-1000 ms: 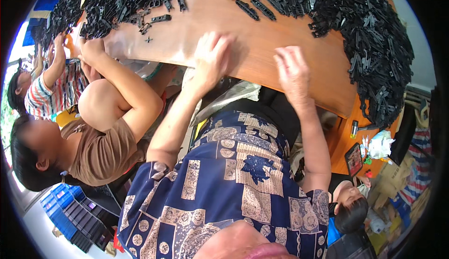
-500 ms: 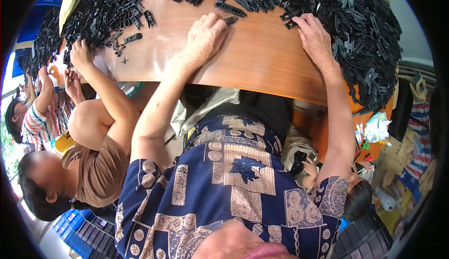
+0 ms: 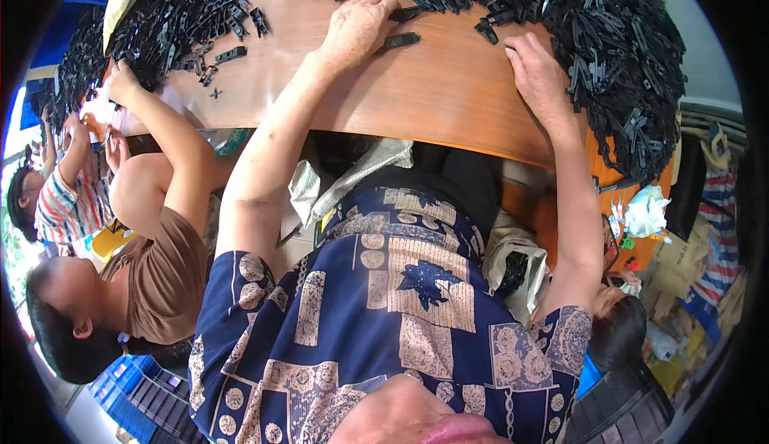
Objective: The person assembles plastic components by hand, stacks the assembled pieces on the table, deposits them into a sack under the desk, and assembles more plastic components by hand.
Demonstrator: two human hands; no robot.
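My left hand (image 3: 358,29) reaches over the wooden table with its fingers curled down. Its fingertips close on a slim black plastic piece (image 3: 407,13) that pokes out past them on the right. Just nearer, a second long black plastic piece (image 3: 399,42) lies on the wood beside the knuckles. My right hand (image 3: 537,66) rests near the right-hand heap, thumb and fingers drawn together; what they hold, if anything, is hidden. Two small black pieces (image 3: 486,30) lie up and left of its fingertips.
Black plastic parts form a large heap (image 3: 617,67) at the right and another heap (image 3: 188,23) at the far left. The wooden table (image 3: 448,99) ends near my waist. At the left a co-worker's hand (image 3: 122,83) works by the heap. A plastic bag (image 3: 646,211) sits at the right.
My left hand has moved away from me, toward the far pieces, and a piece now lies beside it. My right hand has drawn slightly nearer, off the small pieces it was touching.
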